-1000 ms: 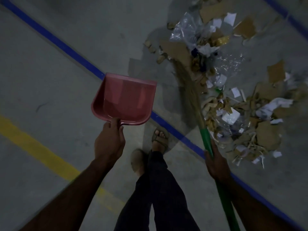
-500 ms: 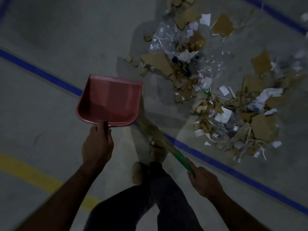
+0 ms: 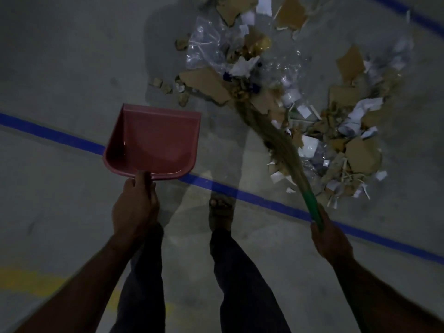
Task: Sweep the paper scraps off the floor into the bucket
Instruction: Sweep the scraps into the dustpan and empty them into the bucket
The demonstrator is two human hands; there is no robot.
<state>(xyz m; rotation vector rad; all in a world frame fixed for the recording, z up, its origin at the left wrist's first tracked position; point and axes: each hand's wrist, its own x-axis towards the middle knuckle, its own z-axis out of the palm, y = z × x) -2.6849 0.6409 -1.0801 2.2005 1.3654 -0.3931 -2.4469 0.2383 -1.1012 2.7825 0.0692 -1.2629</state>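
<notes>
A heap of paper scraps (image 3: 355, 150), torn cardboard and clear plastic covers the floor at the upper right. My left hand (image 3: 135, 207) grips the handle of a red dustpan (image 3: 153, 143), held above the floor to the left of the heap, its open edge pointing away from me. My right hand (image 3: 330, 239) is closed around the green handle of a grass broom (image 3: 271, 138). The bristles reach up and left into the near side of the heap. No bucket is in view.
A blue line (image 3: 276, 207) runs across the grey concrete floor under the dustpan and in front of my sandalled foot (image 3: 219, 210). A yellow line (image 3: 31, 277) crosses the lower left. My dark trouser legs fill the bottom centre. The light is dim.
The broom has swung from beside my feet out to the right and up into the heap. The dustpan has kept its place in my left hand while the view shifted.
</notes>
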